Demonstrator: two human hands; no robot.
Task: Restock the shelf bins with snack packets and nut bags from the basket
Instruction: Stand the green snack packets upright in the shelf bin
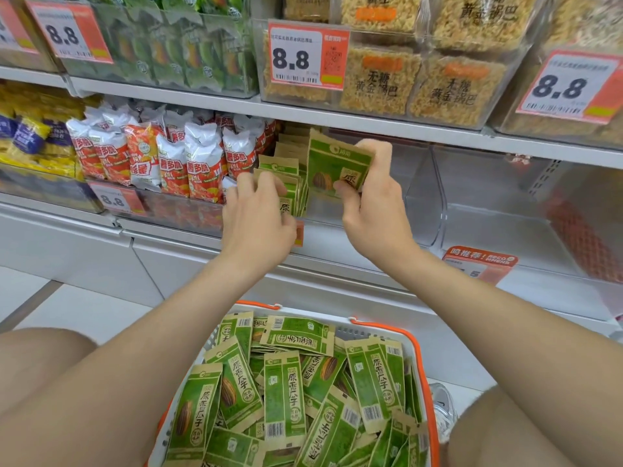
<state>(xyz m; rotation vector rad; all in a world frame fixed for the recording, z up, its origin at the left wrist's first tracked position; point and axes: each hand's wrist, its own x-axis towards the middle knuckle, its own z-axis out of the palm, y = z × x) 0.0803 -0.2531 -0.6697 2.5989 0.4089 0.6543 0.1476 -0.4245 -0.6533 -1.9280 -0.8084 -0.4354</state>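
Shop shelving carries clear bins; in the middle bin a row of green packets stands upright at its left side. Over that row's front the left hand curls its grip. Just beside the row, the right hand has its grip clamped on one green packet, held upright. Below, the basket holds many loose packets.
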